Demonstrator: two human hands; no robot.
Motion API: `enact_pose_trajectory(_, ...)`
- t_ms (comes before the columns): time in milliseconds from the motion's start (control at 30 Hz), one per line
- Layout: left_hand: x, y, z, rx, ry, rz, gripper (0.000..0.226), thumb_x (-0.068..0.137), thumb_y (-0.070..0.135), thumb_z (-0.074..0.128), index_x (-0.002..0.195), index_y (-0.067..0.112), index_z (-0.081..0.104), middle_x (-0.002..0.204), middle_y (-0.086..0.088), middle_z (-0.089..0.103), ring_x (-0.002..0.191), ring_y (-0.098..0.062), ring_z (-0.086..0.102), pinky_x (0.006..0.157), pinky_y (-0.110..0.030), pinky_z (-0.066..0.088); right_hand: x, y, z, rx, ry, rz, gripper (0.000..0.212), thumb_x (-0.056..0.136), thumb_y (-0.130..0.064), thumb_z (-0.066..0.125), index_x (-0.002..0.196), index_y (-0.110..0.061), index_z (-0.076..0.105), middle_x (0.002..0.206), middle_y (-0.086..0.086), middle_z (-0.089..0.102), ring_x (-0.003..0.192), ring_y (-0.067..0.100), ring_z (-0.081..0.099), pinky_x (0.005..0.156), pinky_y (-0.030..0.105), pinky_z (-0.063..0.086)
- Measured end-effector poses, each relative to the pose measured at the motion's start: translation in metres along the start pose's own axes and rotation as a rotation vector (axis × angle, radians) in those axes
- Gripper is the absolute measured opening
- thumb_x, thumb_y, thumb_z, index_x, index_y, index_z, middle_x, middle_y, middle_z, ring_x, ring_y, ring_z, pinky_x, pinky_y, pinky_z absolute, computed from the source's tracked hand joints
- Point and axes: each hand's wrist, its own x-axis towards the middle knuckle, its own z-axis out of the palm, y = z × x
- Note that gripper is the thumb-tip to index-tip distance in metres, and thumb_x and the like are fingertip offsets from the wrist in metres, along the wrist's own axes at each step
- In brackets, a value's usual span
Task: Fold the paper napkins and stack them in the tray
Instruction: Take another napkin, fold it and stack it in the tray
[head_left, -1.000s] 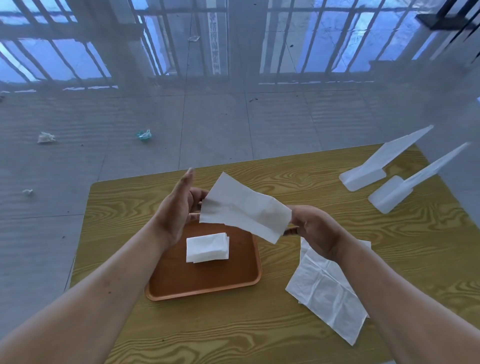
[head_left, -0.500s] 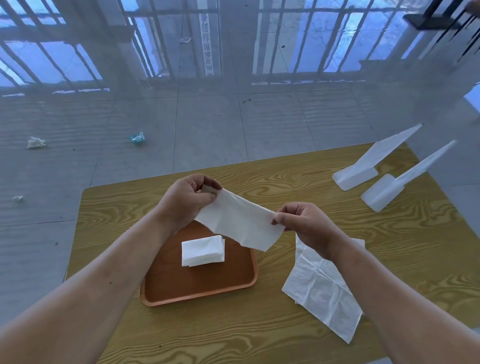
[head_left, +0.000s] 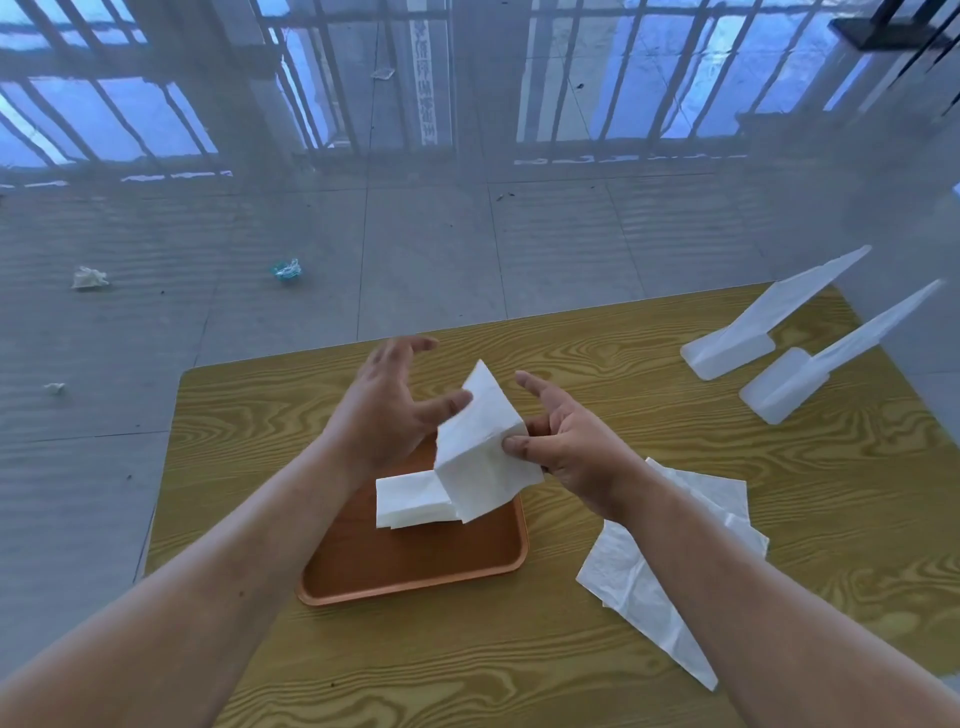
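Note:
A white paper napkin (head_left: 480, 447), bent over in the middle, hangs in the air above the orange tray (head_left: 415, 577). My right hand (head_left: 563, 441) pinches its right edge between thumb and fingers. My left hand (head_left: 392, 400) is open, fingers spread, with the thumb tip touching the napkin's left flap. A small stack of folded napkins (head_left: 408, 501) lies in the tray, partly hidden behind the held napkin. Unfolded napkins (head_left: 660, 571) lie flat on the wooden table (head_left: 519, 675) to the right of the tray, partly under my right forearm.
Two white plastic stands (head_left: 753, 338) (head_left: 810, 379) sit at the table's far right corner. Beyond the table's far edge is grey tiled floor with scraps of crumpled litter (head_left: 89, 278) and a barred window behind.
The napkin was stretched flat between both hands. My left hand has let go and opened, and the napkin now hangs doubled over from my right hand.

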Motion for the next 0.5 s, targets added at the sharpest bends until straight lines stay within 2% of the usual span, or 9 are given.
enact_pose_trajectory(100, -0.016, -0.007, 0.011, -0.058, -0.252, -0.01, 0.094, 0.059, 0.089, 0.075, 0.141, 0.051, 0.049, 0.144, 0.025, 0.045, 0.131, 0.0, 0.042, 0.109, -0.031, 0.036, 0.003, -0.001, 0.0, 0.008, 0.0, -0.036, 0.089, 0.096, 0.009, 0.064, 0.164, -0.028, 0.022, 0.101, 0.019, 0.077, 0.098, 0.023, 0.072, 0.084, 0.03, 0.06)
enact_pose_trajectory(167, -0.024, -0.01, 0.019, -0.112, -0.37, -0.081, 0.092, 0.052, 0.086, 0.082, 0.134, 0.058, 0.052, 0.141, 0.028, 0.053, 0.125, 0.0, 0.055, 0.107, -0.031, 0.046, 0.004, -0.002, 0.0, 0.028, -0.015, -0.052, 0.086, 0.096, 0.011, 0.061, 0.163, -0.029, 0.026, 0.092, 0.012, 0.073, 0.091, 0.019, 0.069, 0.08, 0.027, 0.059)
enact_pose_trajectory(200, -0.026, -0.013, 0.024, -0.163, -0.4, -0.117, 0.083, 0.054, 0.079, 0.087, 0.128, 0.058, 0.056, 0.134, 0.026, 0.064, 0.115, 0.0, 0.064, 0.102, -0.033, 0.053, 0.005, -0.003, 0.0, 0.04, -0.025, -0.06, 0.083, 0.096, 0.012, 0.061, 0.161, -0.03, 0.03, 0.091, 0.012, 0.071, 0.09, 0.019, 0.067, 0.08, 0.026, 0.058)
enact_pose_trajectory(267, -0.031, -0.017, 0.033, -0.243, -0.391, -0.151, 0.053, 0.062, 0.064, 0.089, 0.11, 0.052, 0.068, 0.103, 0.019, 0.077, 0.09, 0.001, 0.072, 0.086, -0.034, 0.06, 0.007, -0.005, 0.001, 0.056, -0.041, -0.073, 0.075, 0.095, 0.013, 0.06, 0.155, -0.029, 0.04, 0.094, 0.014, 0.068, 0.092, 0.021, 0.065, 0.082, 0.027, 0.058)
enact_pose_trajectory(333, -0.033, -0.015, 0.036, -0.257, -0.312, -0.154, 0.026, 0.071, 0.055, 0.081, 0.093, 0.042, 0.073, 0.086, 0.011, 0.078, 0.074, -0.001, 0.067, 0.076, -0.038, 0.056, 0.009, -0.008, 0.003, 0.013, -0.016, -0.09, 0.061, 0.095, 0.01, 0.062, 0.144, -0.027, 0.055, 0.093, 0.008, 0.07, 0.092, 0.017, 0.066, 0.084, 0.025, 0.058)
enact_pose_trajectory(400, -0.034, -0.012, 0.034, -0.338, -0.269, -0.158, 0.019, 0.076, 0.047, 0.078, 0.088, 0.032, 0.075, 0.083, 0.006, 0.078, 0.074, -0.005, 0.065, 0.077, -0.043, 0.055, 0.011, -0.01, 0.004, -0.081, 0.054, -0.105, 0.042, 0.096, 0.0, 0.067, 0.129, -0.026, 0.067, 0.096, 0.003, 0.072, 0.092, 0.013, 0.067, 0.081, 0.023, 0.057)
enact_pose_trajectory(500, -0.033, -0.007, 0.022, -0.598, -0.287, -0.191, 0.027, 0.079, 0.031, 0.081, 0.096, 0.01, 0.075, 0.092, -0.014, 0.077, 0.087, -0.025, 0.069, 0.08, -0.045, 0.056, 0.012, -0.011, 0.002, -0.249, 0.153, -0.088, 0.017, 0.092, -0.024, 0.079, 0.108, -0.027, 0.077, 0.101, -0.001, 0.075, 0.091, 0.011, 0.07, 0.081, 0.026, 0.056)
